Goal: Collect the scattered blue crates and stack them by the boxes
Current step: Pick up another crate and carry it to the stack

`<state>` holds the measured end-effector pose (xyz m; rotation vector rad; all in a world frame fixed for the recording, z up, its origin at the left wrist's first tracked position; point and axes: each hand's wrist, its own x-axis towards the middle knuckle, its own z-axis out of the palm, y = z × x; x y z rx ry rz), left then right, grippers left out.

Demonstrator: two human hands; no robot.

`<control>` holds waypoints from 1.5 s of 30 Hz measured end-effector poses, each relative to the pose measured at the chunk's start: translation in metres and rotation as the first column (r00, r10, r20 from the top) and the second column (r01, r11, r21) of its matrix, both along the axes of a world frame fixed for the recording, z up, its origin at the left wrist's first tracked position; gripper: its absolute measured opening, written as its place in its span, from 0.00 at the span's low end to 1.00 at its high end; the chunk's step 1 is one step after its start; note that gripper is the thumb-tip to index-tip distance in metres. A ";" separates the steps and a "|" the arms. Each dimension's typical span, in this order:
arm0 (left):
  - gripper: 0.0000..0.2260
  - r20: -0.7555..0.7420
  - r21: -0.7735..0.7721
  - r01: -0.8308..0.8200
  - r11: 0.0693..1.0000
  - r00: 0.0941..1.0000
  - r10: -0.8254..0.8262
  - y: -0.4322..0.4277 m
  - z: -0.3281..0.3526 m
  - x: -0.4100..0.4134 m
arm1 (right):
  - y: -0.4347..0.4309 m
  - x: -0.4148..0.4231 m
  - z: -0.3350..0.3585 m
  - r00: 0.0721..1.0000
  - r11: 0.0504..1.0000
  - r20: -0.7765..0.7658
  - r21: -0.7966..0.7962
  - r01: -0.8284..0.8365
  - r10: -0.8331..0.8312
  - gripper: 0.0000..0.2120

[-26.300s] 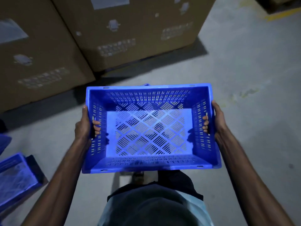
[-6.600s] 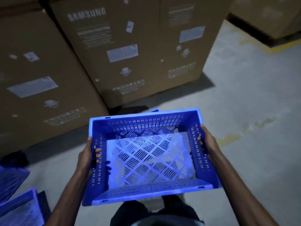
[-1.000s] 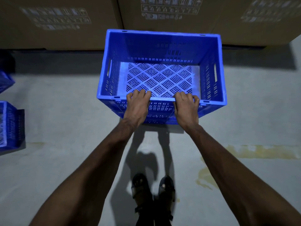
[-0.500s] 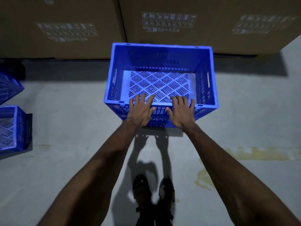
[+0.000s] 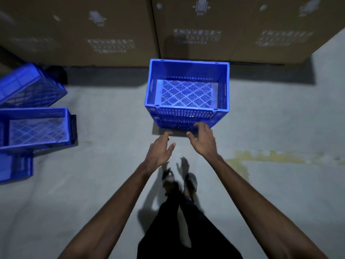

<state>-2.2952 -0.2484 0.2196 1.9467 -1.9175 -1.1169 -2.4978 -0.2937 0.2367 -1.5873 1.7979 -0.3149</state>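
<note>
Blue crate [image 5: 186, 94] is upright, open top, lattice floor, apparently nested on another. It sits just ahead of right hand [image 5: 202, 140], close against cardboard boxes [image 5: 205, 34]. Well left of left hand [image 5: 158, 152]: upright crate [image 5: 37, 128], tilted crate [image 5: 28, 86] beyond, cropped crate [image 5: 15, 167] nearer.

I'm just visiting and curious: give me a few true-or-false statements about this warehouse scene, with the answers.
1. The blue crate sits close in front of the cardboard boxes. True.
2. The left hand and right hand grip its rim. False: both are open and hold nothing.
3. The crate is packed with goods. False: it is empty, its lattice floor showing.
4. Other crates lie to the left. True.
</note>
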 end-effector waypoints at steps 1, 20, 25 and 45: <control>0.19 -0.015 0.008 -0.035 0.999 0.999 0.035 0.018 0.013 -0.003 | 0.018 0.001 0.012 1.000 1.000 0.026 0.020 -0.012 0.011 0.21; 0.13 -0.188 -0.075 -0.543 0.836 0.831 0.523 0.216 0.088 0.064 | 0.146 0.093 0.069 0.896 0.876 0.058 0.189 -0.443 0.441 0.18; 0.08 -0.226 -0.053 -0.664 0.746 0.736 0.638 0.269 0.085 0.137 | 0.161 0.186 0.077 0.812 0.799 0.022 0.168 -0.578 0.583 0.18; 0.04 -0.268 -0.080 -0.928 0.363 0.371 0.889 0.480 0.110 0.534 | 0.363 0.661 0.091 0.522 0.511 0.113 0.113 -0.852 0.845 0.16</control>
